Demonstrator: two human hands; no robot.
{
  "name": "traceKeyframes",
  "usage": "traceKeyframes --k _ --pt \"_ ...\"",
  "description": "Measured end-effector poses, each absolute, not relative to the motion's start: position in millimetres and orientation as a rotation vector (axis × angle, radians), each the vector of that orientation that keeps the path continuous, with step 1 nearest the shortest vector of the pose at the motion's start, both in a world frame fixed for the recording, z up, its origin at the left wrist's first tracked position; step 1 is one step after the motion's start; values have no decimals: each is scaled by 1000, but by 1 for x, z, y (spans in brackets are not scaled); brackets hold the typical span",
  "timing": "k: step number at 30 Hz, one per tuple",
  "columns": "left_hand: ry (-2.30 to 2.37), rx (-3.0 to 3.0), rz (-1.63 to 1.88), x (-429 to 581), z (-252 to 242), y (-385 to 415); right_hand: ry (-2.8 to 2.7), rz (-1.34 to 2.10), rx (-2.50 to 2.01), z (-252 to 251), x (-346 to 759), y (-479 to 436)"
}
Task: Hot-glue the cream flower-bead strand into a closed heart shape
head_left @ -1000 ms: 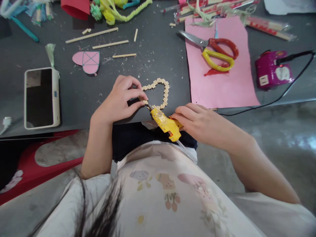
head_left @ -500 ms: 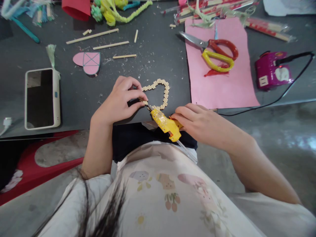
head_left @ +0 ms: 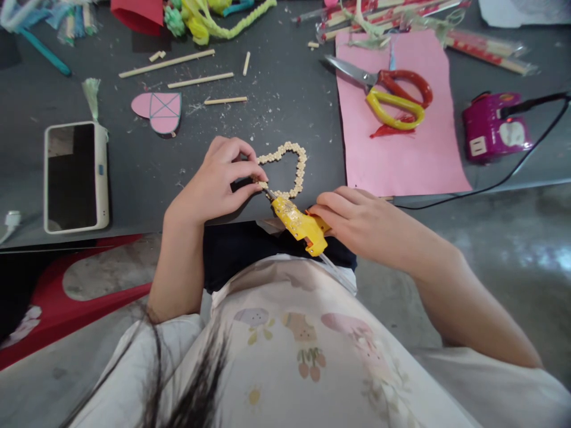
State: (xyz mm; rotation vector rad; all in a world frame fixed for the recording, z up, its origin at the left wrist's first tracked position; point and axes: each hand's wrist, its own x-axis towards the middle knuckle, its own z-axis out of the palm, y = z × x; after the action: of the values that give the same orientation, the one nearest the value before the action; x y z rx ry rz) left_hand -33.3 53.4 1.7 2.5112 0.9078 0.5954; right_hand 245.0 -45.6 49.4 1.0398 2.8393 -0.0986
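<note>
A heart-shaped outline of small pale wooden pieces (head_left: 300,171) lies near the table's front edge. My left hand (head_left: 227,175) pinches its lower left part between thumb and fingers, which hide that side. In my right hand (head_left: 345,214) is the handle of a yellow hot glue gun (head_left: 297,223). Its nozzle points up and left, at the outline right beside my left fingertips; whether it touches the pieces I cannot tell. A clear glue stick (head_left: 332,267) sticks out of the gun's back end.
Scissors (head_left: 395,98) rest on a pink sheet (head_left: 401,163). Farther right sits a purple box (head_left: 495,128) with a black cable. Cut wooden sticks (head_left: 200,81) and a pink paper shape (head_left: 165,113) lie beyond my left hand. A white-cased device (head_left: 75,178) is at left.
</note>
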Motion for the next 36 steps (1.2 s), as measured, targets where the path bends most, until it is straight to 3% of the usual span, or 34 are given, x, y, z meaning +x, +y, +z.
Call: traceKeyframes --k 36 --pt "921 2504 576 -34 2 54 2826 -103 1040 52 246 -44"
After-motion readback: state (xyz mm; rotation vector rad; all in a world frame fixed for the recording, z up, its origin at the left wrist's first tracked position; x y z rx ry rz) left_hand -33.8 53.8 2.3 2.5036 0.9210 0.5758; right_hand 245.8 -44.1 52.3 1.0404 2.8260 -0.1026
